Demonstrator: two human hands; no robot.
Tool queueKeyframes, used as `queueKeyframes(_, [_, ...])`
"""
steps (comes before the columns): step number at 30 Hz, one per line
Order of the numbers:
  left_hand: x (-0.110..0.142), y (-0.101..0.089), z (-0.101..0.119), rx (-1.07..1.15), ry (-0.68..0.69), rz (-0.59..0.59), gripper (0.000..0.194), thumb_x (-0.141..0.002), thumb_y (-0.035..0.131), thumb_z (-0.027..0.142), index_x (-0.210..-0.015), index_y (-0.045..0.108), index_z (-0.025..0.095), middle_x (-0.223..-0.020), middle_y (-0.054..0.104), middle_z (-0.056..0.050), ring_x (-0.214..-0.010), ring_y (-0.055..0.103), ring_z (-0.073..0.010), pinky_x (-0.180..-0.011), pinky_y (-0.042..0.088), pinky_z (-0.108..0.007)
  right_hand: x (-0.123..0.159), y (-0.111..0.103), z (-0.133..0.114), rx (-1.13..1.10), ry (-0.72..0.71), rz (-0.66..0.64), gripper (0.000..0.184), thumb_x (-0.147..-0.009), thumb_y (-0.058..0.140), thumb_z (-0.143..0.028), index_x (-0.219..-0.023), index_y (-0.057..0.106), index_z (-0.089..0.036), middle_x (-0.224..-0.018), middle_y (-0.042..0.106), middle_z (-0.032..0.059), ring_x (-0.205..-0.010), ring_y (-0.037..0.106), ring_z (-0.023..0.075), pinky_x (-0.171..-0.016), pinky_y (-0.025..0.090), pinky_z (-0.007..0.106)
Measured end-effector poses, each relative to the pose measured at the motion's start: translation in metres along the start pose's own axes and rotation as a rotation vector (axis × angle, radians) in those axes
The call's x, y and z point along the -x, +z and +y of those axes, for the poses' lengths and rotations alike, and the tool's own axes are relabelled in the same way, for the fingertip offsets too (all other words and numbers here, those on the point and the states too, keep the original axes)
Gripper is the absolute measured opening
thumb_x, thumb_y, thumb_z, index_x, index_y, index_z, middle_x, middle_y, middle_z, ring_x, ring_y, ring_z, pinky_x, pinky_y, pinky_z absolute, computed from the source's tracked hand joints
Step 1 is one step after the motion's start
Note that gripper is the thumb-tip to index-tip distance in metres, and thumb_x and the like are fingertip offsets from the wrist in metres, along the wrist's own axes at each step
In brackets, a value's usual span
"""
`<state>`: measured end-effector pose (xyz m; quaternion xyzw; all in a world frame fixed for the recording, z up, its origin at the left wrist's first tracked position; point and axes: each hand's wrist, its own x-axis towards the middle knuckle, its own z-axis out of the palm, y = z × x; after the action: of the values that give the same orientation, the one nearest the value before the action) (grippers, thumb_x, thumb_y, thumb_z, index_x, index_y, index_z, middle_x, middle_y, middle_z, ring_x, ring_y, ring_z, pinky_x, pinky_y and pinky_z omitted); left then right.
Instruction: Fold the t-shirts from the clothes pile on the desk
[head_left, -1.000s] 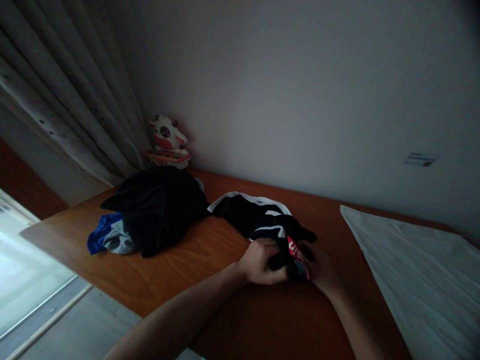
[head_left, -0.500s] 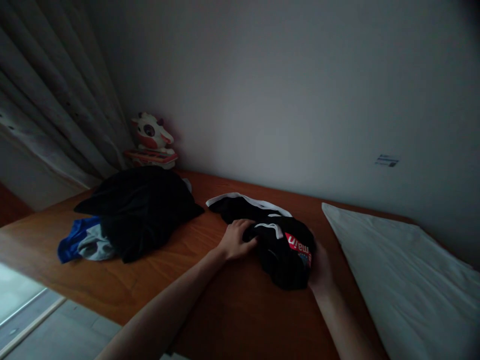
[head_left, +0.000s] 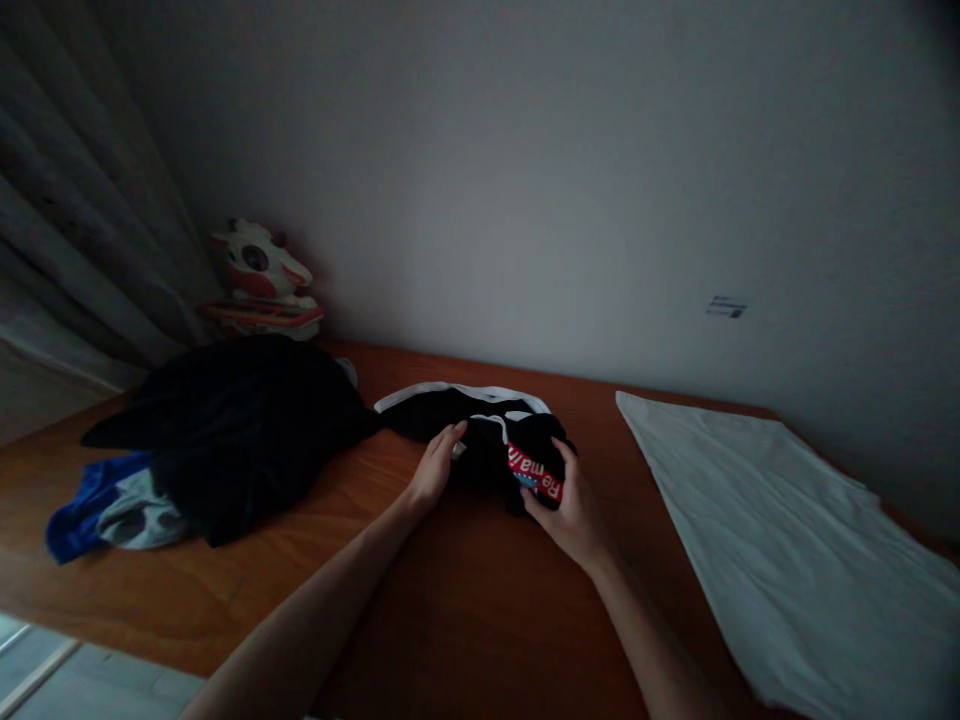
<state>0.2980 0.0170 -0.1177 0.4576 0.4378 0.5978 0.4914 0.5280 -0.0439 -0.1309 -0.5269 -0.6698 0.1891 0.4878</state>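
Note:
Black shorts (head_left: 486,465) with white edging, a white drawstring and a red lettered patch lie bunched on the wooden tabletop (head_left: 465,610). At their left side, my left hand (head_left: 437,462) is closed on the cloth, thumb on top. My right hand (head_left: 574,508) grips the right end, with thumb and fingers on either side of the red patch. Part of the cloth under both hands is hidden.
To the left lies a heap of black clothing (head_left: 255,430), with a blue and grey cloth (head_left: 124,510) under it. Behind it stands a cow-shaped toy (head_left: 262,275). A white cloth (head_left: 780,530) is spread at the right. The wall (head_left: 510,200) borders the back edge.
My right hand has moved left and come round onto the patch, turning the shorts' right end inward. My left hand now has its thumb on top. The view has shifted slightly right.

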Motion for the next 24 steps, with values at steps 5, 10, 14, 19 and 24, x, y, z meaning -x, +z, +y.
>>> queueKeyframes(5, [0.013,0.001,0.009,-0.080,0.061,-0.256,0.037,-0.085,0.067,0.051,-0.109,0.062,0.023,-0.091,0.067,-0.002,-0.085,0.063,-0.0187,-0.079,0.050,-0.030,-0.012,-0.003,0.011,-0.389,0.371,0.136,0.049,-0.087,0.058,-0.060,-0.118,0.060,-0.022,-0.106,0.076,0.0108,-0.102,0.072,0.0288,-0.086,0.060,0.044])
queueKeyframes(10, [0.018,0.005,0.008,-0.325,0.331,-0.118,0.040,-0.084,0.071,0.047,-0.112,0.056,0.023,-0.104,0.064,-0.005,-0.095,0.061,-0.0194,-0.084,0.049,-0.031,-0.014,-0.011,0.007,-0.739,0.465,0.006,0.057,-0.089,0.043,-0.075,-0.101,0.072,-0.028,-0.095,0.078,0.0062,-0.098,0.074,0.0283,-0.079,0.063,0.044])
queueKeyframes(14, [0.017,0.000,0.004,-0.626,0.502,-0.063,0.027,-0.089,0.063,0.046,-0.078,0.054,0.023,-0.074,0.055,0.000,-0.069,0.054,-0.0155,-0.068,0.047,-0.028,-0.008,-0.013,-0.002,-0.912,0.481,0.094,0.052,-0.080,0.054,-0.081,-0.084,0.073,-0.033,-0.090,0.079,0.0023,-0.098,0.074,0.0263,-0.082,0.063,0.040])
queueKeyframes(19, [0.026,0.000,0.016,-0.770,0.513,-0.421,0.037,-0.089,0.058,0.050,-0.110,0.062,0.020,-0.097,0.070,-0.008,-0.087,0.067,-0.0236,-0.080,0.054,-0.037,-0.009,-0.024,-0.026,-1.104,0.524,-0.101,0.043,-0.078,0.065,-0.072,-0.089,0.076,-0.031,-0.090,0.080,-0.0001,-0.088,0.076,0.0229,-0.079,0.063,0.038])
queueKeyframes(24, [0.024,0.005,0.015,-0.806,0.559,-0.534,0.071,-0.080,0.071,0.052,-0.138,0.050,0.016,-0.135,0.061,-0.018,-0.125,0.057,-0.0350,-0.108,0.046,-0.051,-0.010,-0.026,-0.036,-0.589,0.430,-0.248,0.048,-0.096,0.040,-0.056,-0.076,0.072,-0.026,-0.083,0.080,0.0005,-0.084,0.074,0.0165,-0.078,0.061,0.028])
